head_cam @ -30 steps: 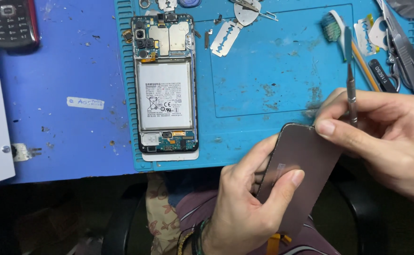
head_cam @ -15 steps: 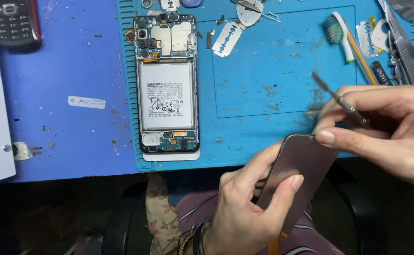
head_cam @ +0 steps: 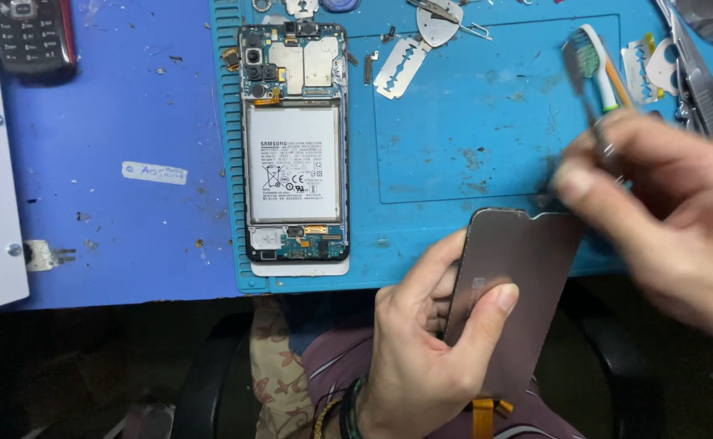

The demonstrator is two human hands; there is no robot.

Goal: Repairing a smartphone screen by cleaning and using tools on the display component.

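opened phone (head_cam: 294, 142) on blue mat (head_cam: 486, 154); razor blade (head_cam: 400, 67), toothbrush (head_cam: 597, 63); keypad phone (head_cam: 31, 34)

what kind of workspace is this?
Most likely a phone repair bench. An opened smartphone lies back-off with its battery exposed on a blue repair mat, razor blades and other small tools scattered above, while the left hand holds a detached screen panel and the right hand tweezers.
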